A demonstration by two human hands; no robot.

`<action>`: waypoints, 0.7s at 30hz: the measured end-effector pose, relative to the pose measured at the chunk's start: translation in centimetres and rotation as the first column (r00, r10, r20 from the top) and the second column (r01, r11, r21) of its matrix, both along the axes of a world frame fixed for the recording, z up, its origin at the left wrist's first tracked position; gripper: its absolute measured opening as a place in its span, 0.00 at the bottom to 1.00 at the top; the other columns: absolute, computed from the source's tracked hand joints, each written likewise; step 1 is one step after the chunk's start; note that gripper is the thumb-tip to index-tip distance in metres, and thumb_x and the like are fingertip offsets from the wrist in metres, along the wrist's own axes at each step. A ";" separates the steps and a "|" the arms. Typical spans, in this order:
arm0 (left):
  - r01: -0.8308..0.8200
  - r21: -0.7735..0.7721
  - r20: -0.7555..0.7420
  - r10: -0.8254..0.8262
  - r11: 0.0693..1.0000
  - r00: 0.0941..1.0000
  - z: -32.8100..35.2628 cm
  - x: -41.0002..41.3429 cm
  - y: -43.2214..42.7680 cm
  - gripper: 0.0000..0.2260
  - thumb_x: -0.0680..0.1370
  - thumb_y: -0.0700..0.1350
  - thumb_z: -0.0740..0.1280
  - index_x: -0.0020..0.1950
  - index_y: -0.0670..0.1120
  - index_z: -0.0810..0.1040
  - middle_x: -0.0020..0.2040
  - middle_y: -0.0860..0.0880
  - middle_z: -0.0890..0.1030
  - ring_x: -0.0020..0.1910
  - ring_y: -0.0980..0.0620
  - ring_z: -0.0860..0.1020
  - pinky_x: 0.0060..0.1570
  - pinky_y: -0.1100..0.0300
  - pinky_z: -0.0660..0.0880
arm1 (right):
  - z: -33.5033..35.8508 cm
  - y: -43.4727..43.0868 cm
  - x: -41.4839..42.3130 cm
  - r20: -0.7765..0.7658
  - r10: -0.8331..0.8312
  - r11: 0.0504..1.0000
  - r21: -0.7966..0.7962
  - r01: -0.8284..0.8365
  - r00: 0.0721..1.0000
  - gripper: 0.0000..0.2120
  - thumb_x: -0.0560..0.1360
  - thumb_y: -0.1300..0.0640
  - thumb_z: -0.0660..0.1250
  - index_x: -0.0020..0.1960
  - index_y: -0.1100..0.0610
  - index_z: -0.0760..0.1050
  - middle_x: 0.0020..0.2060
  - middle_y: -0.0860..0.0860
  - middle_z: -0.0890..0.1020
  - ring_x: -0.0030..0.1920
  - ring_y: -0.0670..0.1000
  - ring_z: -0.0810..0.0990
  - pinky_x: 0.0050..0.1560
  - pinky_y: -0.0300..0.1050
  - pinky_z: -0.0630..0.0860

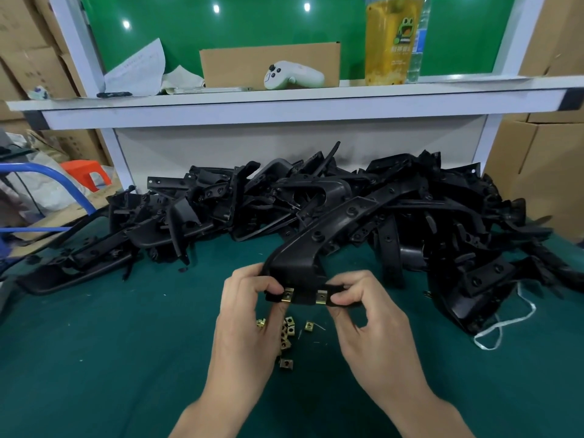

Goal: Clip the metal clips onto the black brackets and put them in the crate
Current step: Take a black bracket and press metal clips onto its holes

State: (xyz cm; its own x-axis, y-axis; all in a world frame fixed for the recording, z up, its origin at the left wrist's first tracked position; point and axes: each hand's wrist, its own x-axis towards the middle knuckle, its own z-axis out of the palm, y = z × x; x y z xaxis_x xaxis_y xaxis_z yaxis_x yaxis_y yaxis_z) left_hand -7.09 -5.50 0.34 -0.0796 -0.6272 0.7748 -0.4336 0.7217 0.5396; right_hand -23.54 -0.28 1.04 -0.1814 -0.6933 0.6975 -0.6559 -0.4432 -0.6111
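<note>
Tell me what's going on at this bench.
A person holds one black bracket over the green mat, left hand and right hand pinching its near edge, where two metal clips are already seated. Loose clips lie beneath the hands, a pile of brackets behind. No crate is in view.

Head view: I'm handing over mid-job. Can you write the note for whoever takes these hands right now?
Left hand and right hand each pinch one end of the near edge of a curved black plastic bracket, above the green table mat.
Two brass-coloured metal clips sit on that edge, one by each hand; I cannot tell if they are fully seated.
Loose clips lie on the mat under the hands.
The pile of black brackets lies behind.
No crate is in view.
Left: crate this bracket, then work through the pile.
</note>
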 end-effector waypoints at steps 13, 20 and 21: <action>0.064 0.000 0.049 -0.064 0.998 0.997 0.4 -0.4 0.5 0.14 0.82 0.63 0.58 0.63 0.59 0.68 0.57 0.69 0.72 0.57 0.62 0.73 0.55 0.73 0.68 | 2.5 1.3 0.5 0.212 0.145 0.988 0.020 -0.153 0.966 0.09 0.79 0.41 0.65 0.57 0.31 0.70 0.47 0.37 0.83 0.43 0.44 0.82 0.37 0.41 0.76; 0.051 0.025 0.076 -0.053 0.998 0.996 0.4 -0.3 0.5 0.13 0.82 0.63 0.58 0.63 0.60 0.68 0.55 0.67 0.73 0.56 0.61 0.73 0.52 0.72 0.69 | 2.5 1.2 0.3 0.281 0.176 0.980 0.036 -0.194 0.943 0.10 0.77 0.42 0.67 0.57 0.34 0.72 0.48 0.37 0.84 0.52 0.40 0.82 0.44 0.28 0.73; 0.049 0.044 0.079 -0.052 0.998 0.996 0.3 -0.3 0.5 0.13 0.82 0.64 0.57 0.62 0.61 0.69 0.55 0.67 0.73 0.56 0.61 0.73 0.52 0.72 0.69 | 2.4 1.2 0.3 0.277 0.165 0.983 0.037 -0.182 0.947 0.10 0.76 0.42 0.67 0.57 0.34 0.72 0.48 0.37 0.83 0.52 0.40 0.82 0.44 0.27 0.73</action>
